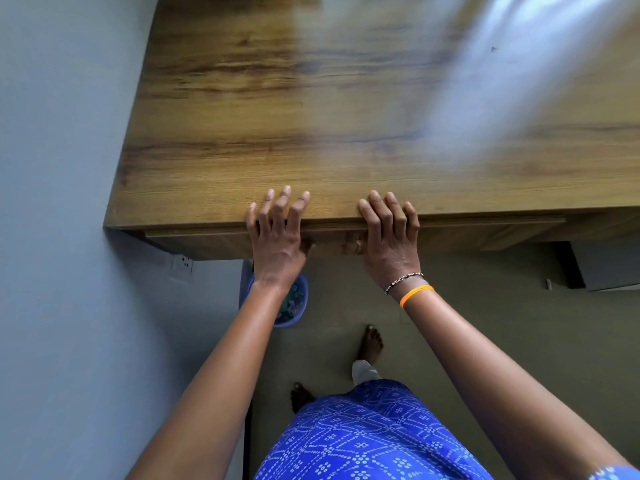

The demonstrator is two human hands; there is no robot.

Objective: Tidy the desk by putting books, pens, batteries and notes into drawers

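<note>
Both hands, left hand (275, 233) and right hand (389, 233), press spread fingers on the desk (311, 133) edge above the drawer (332, 245), so a hard shove could pinch the 2 thumbs.

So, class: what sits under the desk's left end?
A blue bin stands on the floor under the desk, partly hidden by the left hand and wrist. Its contents are unclear.
</note>
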